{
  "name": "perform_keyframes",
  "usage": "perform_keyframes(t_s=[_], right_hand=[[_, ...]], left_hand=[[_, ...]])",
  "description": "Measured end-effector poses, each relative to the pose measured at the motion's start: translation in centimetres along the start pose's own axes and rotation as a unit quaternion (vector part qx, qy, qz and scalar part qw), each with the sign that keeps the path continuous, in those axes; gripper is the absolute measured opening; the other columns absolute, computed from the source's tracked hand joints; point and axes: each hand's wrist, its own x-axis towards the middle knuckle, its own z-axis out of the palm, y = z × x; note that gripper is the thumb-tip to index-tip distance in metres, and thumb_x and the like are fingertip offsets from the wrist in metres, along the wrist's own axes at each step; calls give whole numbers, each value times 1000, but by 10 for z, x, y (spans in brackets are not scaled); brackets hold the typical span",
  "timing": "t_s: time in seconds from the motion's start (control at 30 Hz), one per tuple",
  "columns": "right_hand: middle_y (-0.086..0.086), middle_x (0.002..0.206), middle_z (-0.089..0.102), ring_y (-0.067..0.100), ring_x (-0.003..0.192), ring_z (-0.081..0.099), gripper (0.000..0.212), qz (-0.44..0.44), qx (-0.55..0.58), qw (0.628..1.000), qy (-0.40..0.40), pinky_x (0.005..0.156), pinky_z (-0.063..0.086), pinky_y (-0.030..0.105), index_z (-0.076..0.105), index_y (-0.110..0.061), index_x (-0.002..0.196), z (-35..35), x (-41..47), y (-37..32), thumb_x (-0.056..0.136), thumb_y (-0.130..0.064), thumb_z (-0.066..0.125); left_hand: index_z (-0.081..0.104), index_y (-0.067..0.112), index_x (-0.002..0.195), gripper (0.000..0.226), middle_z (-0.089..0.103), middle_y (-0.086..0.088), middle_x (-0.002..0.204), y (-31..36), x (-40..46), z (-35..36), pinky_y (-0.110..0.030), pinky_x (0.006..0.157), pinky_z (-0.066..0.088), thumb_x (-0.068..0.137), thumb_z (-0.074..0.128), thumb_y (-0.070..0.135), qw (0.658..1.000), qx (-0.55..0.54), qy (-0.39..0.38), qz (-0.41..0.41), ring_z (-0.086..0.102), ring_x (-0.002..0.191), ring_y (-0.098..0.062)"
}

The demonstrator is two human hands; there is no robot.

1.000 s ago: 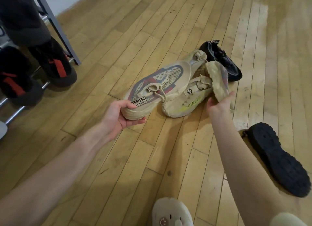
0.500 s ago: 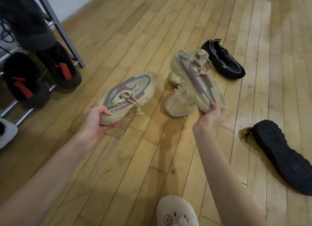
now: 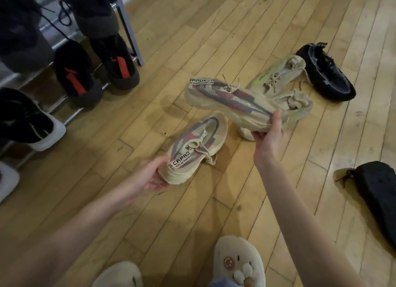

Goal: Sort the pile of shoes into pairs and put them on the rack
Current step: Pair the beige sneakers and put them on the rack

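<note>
Left hand [image 3: 153, 175] grips the heel of a beige mesh sneaker with red and grey stripes and a lettered heel tab [image 3: 197, 145]; fingers curl under the sole, thumb on the collar. Toe points away from the person, shoe held low over the wooden plank floor [image 3: 192, 29].

Right hand [image 3: 267, 134] clamped on the toe end of the matching beige striped sneaker [image 3: 231, 100], fingers wrapped over the upper, thumb beneath the sole. This shoe is lifted, roughly level, heel tab pointing left. The two held shoes are near each other but apart.

Behind the raised sneaker, two plain beige knit sneakers with lime-green accents [image 3: 276, 81] lie on the floor, touching one another. Just beside them to the right, a black mesh sneaker with a striped heel loop [image 3: 325, 74] rests on its sole. Well apart, at the right edge, a black shoe [image 3: 379, 196] lies sole up.

Metal shoe rack [image 3: 126, 23] stands at upper left. On it: two dark shoes with red tongues [image 3: 94, 72] side by side, a black shoe with a white sole [image 3: 32, 123] lower left, more dark shoes above, blurred.

Bottom edge: two cream foam slippers [image 3: 237, 263] on the person's feet, the right one with a smiley charm.
</note>
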Motion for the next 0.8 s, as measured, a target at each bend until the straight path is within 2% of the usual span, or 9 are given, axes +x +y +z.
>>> perform_keyframes(t_s=[0.07, 0.13, 0.2, 0.3, 0.4, 0.5, 0.63, 0.73, 0.8], right_hand=[[2, 123, 61, 14, 109, 62, 47, 4, -29, 1000, -8, 88, 56, 33, 47, -14, 123, 4, -2, 5, 90, -46, 60], [0, 128, 57, 14, 114, 59, 54, 6, -54, 998, -21, 101, 50, 40, 41, -16, 125, 8, -4, 10, 88, -49, 62], [-3, 124, 58, 13, 113, 58, 47, 10, -70, 997, -38, 103, 48, 41, 44, -19, 118, 13, -7, 13, 88, -50, 62], [-3, 104, 67, 18, 105, 65, 25, 4, -97, 994, -55, 96, 53, 43, 58, -21, 97, 23, -13, 14, 89, -44, 63], [-2, 89, 67, 17, 89, 67, 19, 25, -136, 986, -98, 84, 57, 36, 59, -20, 89, 37, -22, 15, 91, -38, 62], [-3, 82, 69, 15, 84, 67, 25, 36, -182, 970, -157, 81, 57, 32, 60, -18, 86, 50, -32, 19, 92, -42, 59], [8, 91, 71, 20, 87, 70, 36, 24, -190, 958, -214, 78, 59, 33, 62, -15, 92, 62, -48, 24, 95, -48, 50], [10, 112, 59, 16, 95, 62, 40, -3, -240, 959, -151, 80, 53, 28, 48, -12, 116, 58, -64, 46, 93, -44, 55], [6, 119, 48, 19, 108, 54, 60, -40, -319, 945, -54, 87, 49, 33, 38, -15, 119, 46, -77, 72, 76, -48, 64]], left_hand=[[60, 5, 102, 47, 69, -15, 77, 2, 0, -8, -26, 56, 46, 92, 48, 49, 998, 63, 22, -18, 64, 67, -26], [61, 4, 91, 45, 67, -10, 70, 3, 2, -20, -22, 49, 37, 101, 34, 39, 993, 106, 51, -16, 61, 52, -19], [62, 6, 83, 50, 68, -4, 59, 8, 4, -34, -20, 44, 35, 102, 31, 40, 993, 80, 86, 3, 58, 39, -10], [62, 10, 93, 52, 72, -9, 79, 18, 4, -54, -24, 51, 47, 92, 40, 57, 993, -20, 102, 60, 66, 53, -14], [64, 21, 107, 76, 70, -8, 87, 20, -1, -63, -27, 51, 45, 62, 57, 81, 993, -5, 10, 114, 63, 62, -19], [59, 18, 119, 78, 63, -5, 75, 12, -2, -61, -21, 40, 33, 63, 66, 72, 992, -10, -49, 114, 48, 52, -14], [60, 8, 106, 54, 60, -4, 72, -3, -5, -70, -18, 36, 31, 76, 70, 51, 983, -99, 4, 156, 45, 48, -13], [57, 4, 108, 49, 57, -8, 72, -15, -9, -79, -19, 35, 31, 80, 64, 44, 971, -163, 69, 158, 45, 42, -13], [55, -1, 115, 57, 56, -10, 74, -25, -13, -85, -19, 35, 32, 79, 62, 42, 963, -201, 91, 156, 45, 41, -15]])
